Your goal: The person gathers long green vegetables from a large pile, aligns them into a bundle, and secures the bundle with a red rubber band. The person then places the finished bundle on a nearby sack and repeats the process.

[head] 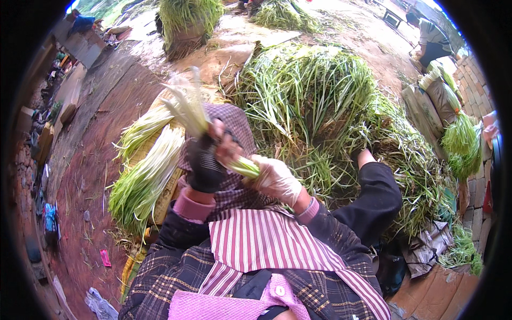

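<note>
My left hand (212,154), in a dark fingerless glove with the fingertips bare, grips a small bunch of long leafy stalks (245,167) that look like garlic chives. Its pale end (186,106) is blurred and points up and left. At the bunch's green end, my right hand (278,178), in a thin whitish glove, closes around the leaves. Both hands are above a checked cloth (238,116) over my lap. Left of them, sorted bundles of stalks (148,172) lie on yellowish sacking (170,196), white ends toward me.
A large heap of uncut-looking greens (308,88) spreads ahead and right, beside my bent leg (372,192). Tied bundles (458,136) rest at the right near a brick surface (474,82). Another person (432,40) bends down at the far right. A further pile (190,18) stands ahead.
</note>
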